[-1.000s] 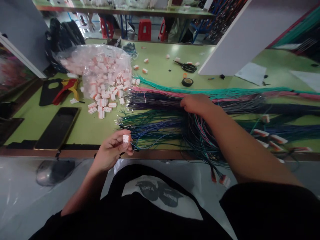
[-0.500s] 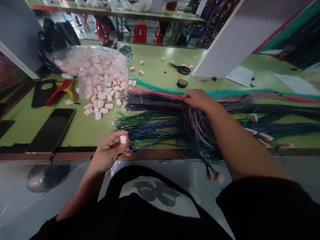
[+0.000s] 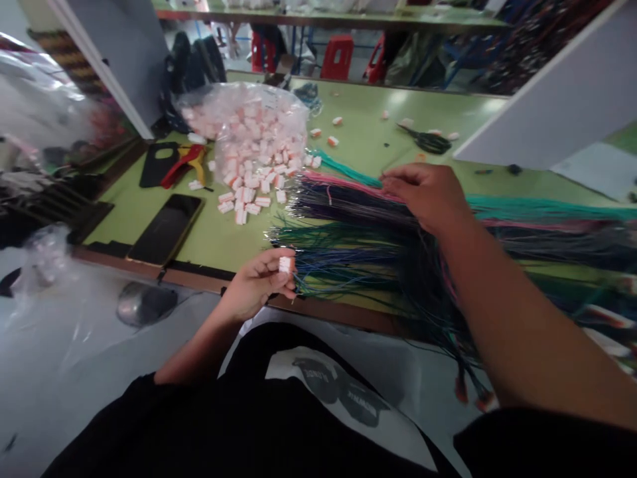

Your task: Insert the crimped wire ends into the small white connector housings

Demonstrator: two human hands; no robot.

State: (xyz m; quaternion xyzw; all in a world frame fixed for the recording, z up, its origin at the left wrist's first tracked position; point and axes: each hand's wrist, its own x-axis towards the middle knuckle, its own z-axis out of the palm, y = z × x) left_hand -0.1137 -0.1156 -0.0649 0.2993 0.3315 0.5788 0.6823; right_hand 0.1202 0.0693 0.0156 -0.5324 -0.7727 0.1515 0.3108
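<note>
Left hand (image 3: 256, 282): its fingers are gripping a white-and-orange plug (image 3: 286, 265) near the front edge of the table (image 3: 365, 143).
Right hand (image 3: 428, 196): its bent fingers are resting over the pink wires (image 3: 343, 182); I cannot tell whether they are pinching any.
Phone (image 3: 166, 229): it is lying left of the loose plugs (image 3: 243, 196).

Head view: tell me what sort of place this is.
Probably a wiring workshop: long thin multicoloured wires, small white-and-orange plastic connectors and a red-and-yellow hand tool lie on a flat green worktop.
</note>
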